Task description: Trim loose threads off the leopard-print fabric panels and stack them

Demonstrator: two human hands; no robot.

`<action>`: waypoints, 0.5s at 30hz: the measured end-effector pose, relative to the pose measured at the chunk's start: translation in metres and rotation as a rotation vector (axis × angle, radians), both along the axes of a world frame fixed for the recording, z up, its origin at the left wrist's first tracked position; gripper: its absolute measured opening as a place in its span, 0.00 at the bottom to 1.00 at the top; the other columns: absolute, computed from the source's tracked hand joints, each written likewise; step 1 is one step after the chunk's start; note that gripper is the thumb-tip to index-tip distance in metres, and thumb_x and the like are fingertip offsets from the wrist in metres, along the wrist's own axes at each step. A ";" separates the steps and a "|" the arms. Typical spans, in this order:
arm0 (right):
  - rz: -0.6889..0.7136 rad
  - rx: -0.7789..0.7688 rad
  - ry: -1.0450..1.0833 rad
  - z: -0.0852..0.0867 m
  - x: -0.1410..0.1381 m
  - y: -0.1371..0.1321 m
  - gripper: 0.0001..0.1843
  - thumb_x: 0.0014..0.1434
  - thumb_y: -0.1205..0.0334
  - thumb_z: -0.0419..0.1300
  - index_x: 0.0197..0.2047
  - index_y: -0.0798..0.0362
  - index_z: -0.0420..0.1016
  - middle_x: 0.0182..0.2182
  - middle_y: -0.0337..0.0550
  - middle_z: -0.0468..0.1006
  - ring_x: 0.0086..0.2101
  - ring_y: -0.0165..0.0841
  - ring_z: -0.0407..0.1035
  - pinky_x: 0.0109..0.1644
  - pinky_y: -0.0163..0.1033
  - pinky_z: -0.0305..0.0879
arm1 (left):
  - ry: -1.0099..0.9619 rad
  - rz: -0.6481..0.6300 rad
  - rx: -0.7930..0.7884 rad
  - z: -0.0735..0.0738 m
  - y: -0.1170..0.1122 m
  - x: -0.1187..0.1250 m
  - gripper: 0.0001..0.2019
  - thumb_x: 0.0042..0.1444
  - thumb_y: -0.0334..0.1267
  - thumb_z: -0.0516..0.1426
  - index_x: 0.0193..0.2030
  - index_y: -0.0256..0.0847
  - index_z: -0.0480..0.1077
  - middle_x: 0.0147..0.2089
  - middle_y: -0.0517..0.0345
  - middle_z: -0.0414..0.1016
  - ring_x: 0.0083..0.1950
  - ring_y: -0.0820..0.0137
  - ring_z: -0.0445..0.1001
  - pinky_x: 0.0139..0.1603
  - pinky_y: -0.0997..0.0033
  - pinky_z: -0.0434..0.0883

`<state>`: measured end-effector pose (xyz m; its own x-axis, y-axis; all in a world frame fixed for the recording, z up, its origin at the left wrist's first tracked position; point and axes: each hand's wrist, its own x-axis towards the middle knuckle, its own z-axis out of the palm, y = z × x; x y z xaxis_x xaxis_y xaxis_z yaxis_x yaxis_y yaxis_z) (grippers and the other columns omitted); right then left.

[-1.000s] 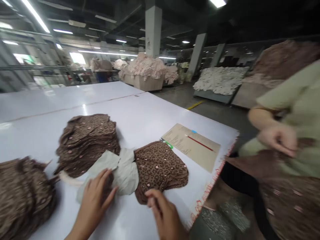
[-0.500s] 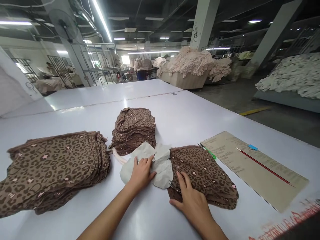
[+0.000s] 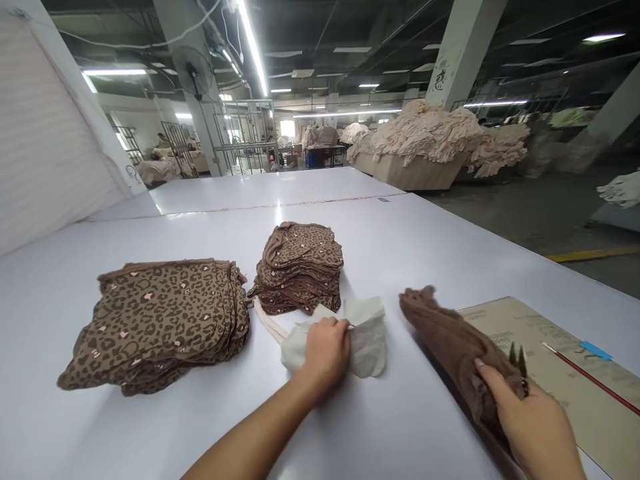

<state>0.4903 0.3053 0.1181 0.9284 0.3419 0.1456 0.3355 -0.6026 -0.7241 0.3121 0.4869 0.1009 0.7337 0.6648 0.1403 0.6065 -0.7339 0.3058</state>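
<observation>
My left hand (image 3: 326, 350) is curled shut on a crumpled pale paper sheet (image 3: 367, 333) lying on the white table (image 3: 400, 240). My right hand (image 3: 533, 427) grips the near end of a brown fabric stack (image 3: 453, 340), lifted on edge so its plain side shows; small snips (image 3: 517, 360) stick up from that same hand. Behind the paper sits a small stack of leopard-print pieces (image 3: 300, 267). A wider leopard-print stack (image 3: 160, 320) lies to the left.
A tan paper form (image 3: 560, 373) with a red pencil (image 3: 590, 379) and a blue tag (image 3: 595, 349) lies at the right. A cream strip (image 3: 267, 321) trails from under the paper. Piles of pale fabric (image 3: 430, 133) and pillars stand beyond the table.
My right hand has lifted and turned the right-hand leopard stack up on edge, away from the paper. My left hand closed on the paper. The view swung left.
</observation>
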 end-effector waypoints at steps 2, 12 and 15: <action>-0.020 -0.053 -0.026 0.006 -0.010 0.001 0.31 0.49 0.42 0.50 0.46 0.57 0.73 0.36 0.54 0.79 0.38 0.48 0.72 0.38 0.46 0.68 | 0.013 -0.095 -0.023 -0.007 -0.022 0.015 0.14 0.59 0.38 0.47 0.50 0.44 0.66 0.46 0.52 0.72 0.48 0.62 0.68 0.52 0.58 0.62; 0.312 -0.468 -0.441 -0.037 -0.059 0.016 0.23 0.61 0.54 0.42 0.53 0.53 0.67 0.49 0.44 0.74 0.28 0.39 0.75 0.28 0.42 0.69 | 0.060 -0.198 -0.307 -0.040 -0.056 0.031 0.39 0.54 0.58 0.48 0.64 0.29 0.49 0.65 0.36 0.51 0.65 0.50 0.49 0.63 0.42 0.45; 0.313 -0.448 -0.488 -0.049 -0.071 0.017 0.23 0.62 0.53 0.41 0.54 0.50 0.65 0.53 0.42 0.71 0.24 0.36 0.74 0.26 0.42 0.68 | 0.014 -0.201 -0.294 -0.046 -0.057 0.032 0.38 0.55 0.53 0.50 0.65 0.30 0.46 0.66 0.34 0.46 0.66 0.48 0.46 0.63 0.39 0.44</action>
<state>0.4197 0.3219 0.0687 0.6426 0.7045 0.3014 0.7620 -0.6289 -0.1545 0.3438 0.4294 0.0549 0.8547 0.5170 -0.0466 0.4642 -0.7209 0.5146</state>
